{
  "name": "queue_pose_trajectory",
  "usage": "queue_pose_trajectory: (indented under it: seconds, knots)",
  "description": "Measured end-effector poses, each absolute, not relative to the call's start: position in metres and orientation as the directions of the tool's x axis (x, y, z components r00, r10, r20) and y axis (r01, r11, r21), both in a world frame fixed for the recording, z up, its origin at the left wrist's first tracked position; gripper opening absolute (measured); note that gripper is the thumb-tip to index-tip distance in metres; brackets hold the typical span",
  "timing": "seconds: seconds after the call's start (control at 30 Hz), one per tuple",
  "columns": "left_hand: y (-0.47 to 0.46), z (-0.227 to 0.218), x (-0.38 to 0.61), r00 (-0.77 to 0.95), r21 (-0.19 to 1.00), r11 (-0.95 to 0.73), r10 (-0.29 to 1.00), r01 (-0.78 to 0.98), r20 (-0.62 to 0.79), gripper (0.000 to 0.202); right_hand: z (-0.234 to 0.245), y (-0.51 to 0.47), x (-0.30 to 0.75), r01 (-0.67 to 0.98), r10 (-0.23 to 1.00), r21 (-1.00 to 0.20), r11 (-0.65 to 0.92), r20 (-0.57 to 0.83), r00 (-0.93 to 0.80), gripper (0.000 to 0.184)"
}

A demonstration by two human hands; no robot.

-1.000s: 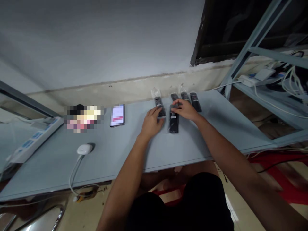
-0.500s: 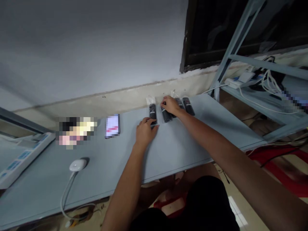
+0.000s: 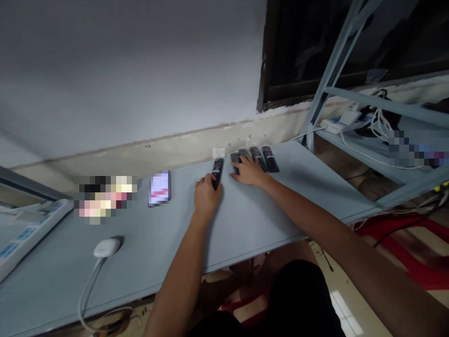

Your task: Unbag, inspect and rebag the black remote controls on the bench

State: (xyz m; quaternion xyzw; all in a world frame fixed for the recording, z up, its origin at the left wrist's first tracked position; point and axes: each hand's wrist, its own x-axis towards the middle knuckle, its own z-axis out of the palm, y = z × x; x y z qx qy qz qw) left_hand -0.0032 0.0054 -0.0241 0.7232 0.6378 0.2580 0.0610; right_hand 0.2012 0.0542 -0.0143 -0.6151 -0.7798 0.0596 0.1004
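Observation:
My left hand (image 3: pixel 207 193) has its fingers closed around the lower end of a black remote control (image 3: pixel 218 166), which lies slightly slanted on the grey table. A clear plastic sleeve sticks out past that remote's far end. To the right, my right hand (image 3: pixel 248 170) rests with fingers spread over other black remotes, partly hiding them. One black remote (image 3: pixel 235 158) shows by its fingertips. Beyond the hand, a sleeved remote (image 3: pixel 257 153) and another black remote (image 3: pixel 270 159) lie side by side near the wall.
On the table's left are a phone (image 3: pixel 159 188) with a lit screen, a white charger (image 3: pixel 107 248) with its cable, a pixelated item and a power strip (image 3: pixel 33 234). A metal shelf (image 3: pixel 386 100) holding cables stands on the right. A wall runs along the table's back.
My left hand has closed on the left remote, which now slants. My right hand has come nearer, from bent fingers at a remote's far end to spread fingers over the remotes.

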Motion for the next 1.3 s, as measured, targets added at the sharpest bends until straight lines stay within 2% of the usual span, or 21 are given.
queue_pose_trajectory:
  seconds: [0.17, 0.33, 0.4, 0.5, 0.57, 0.6, 0.67, 0.73, 0.8, 0.9, 1.1, 1.3]
  knots:
    - [0.008, -0.022, -0.013, -0.073, 0.486, -0.066, 0.963, 0.872, 0.261, 0.035, -0.014, 0.058, 0.222, 0.949, 0.97, -0.207, 0.24, 0.081, -0.228, 0.059]
    - [0.012, -0.017, -0.021, -0.187, 0.69, -0.048, 0.947, 0.722, 0.261, 0.047, -0.016, 0.059, 0.234, 0.947, 0.968, -0.206, 0.248, 0.09, -0.234, 0.058]
    - [0.014, -0.014, -0.022, -0.219, 0.77, -0.101, 0.928, 0.63, 0.301, 0.051, -0.016, 0.056, 0.234, 0.937, 0.958, -0.224, 0.269, 0.158, -0.237, 0.059]
    - [0.014, -0.009, -0.023, -0.269, 0.855, -0.257, 0.874, 0.45, 0.404, 0.052, -0.013, 0.048, 0.228, 0.87, 0.911, -0.363, 0.334, 0.362, -0.199, 0.052]
    - [0.013, -0.005, -0.023, -0.309, 0.864, -0.374, 0.823, 0.337, 0.476, 0.05, -0.01, 0.042, 0.223, 0.75, 0.909, -0.564, 0.345, 0.399, -0.119, 0.042]
    - [0.012, -0.003, -0.023, -0.328, 0.857, -0.418, 0.798, 0.302, 0.505, 0.05, -0.008, 0.039, 0.22, 0.657, 0.935, -0.686, 0.313, 0.343, -0.087, 0.039]
    - [0.01, 0.002, -0.025, -0.361, 0.838, -0.471, 0.757, 0.277, 0.545, 0.051, -0.008, 0.033, 0.215, 0.418, 0.989, -0.898, 0.135, 0.1, -0.104, 0.041]
    - [0.008, 0.006, -0.027, -0.401, 0.822, -0.499, 0.718, 0.274, 0.57, 0.052, -0.01, 0.026, 0.212, 0.204, 0.956, -0.969, -0.143, -0.188, -0.226, 0.046]
    - [0.008, 0.01, -0.028, -0.434, 0.81, -0.531, 0.686, 0.249, 0.583, 0.052, -0.011, 0.021, 0.21, 0.057, 0.868, -0.929, -0.366, -0.362, -0.34, 0.048]
    - [0.007, 0.014, -0.026, -0.457, 0.801, -0.573, 0.675, 0.171, 0.58, 0.054, -0.01, 0.016, 0.205, -0.14, 0.803, -0.851, -0.507, -0.407, -0.435, 0.042]
    - [0.003, 0.016, -0.019, -0.436, 0.8, -0.595, 0.7, 0.082, 0.565, 0.058, -0.005, 0.017, 0.196, -0.322, 0.724, -0.706, -0.631, -0.386, -0.571, 0.038]
    - [0.002, 0.024, -0.016, -0.42, 0.796, -0.604, 0.731, -0.032, 0.538, 0.051, -0.011, 0.018, 0.198, -0.394, 0.736, -0.671, -0.629, -0.351, -0.579, 0.029]
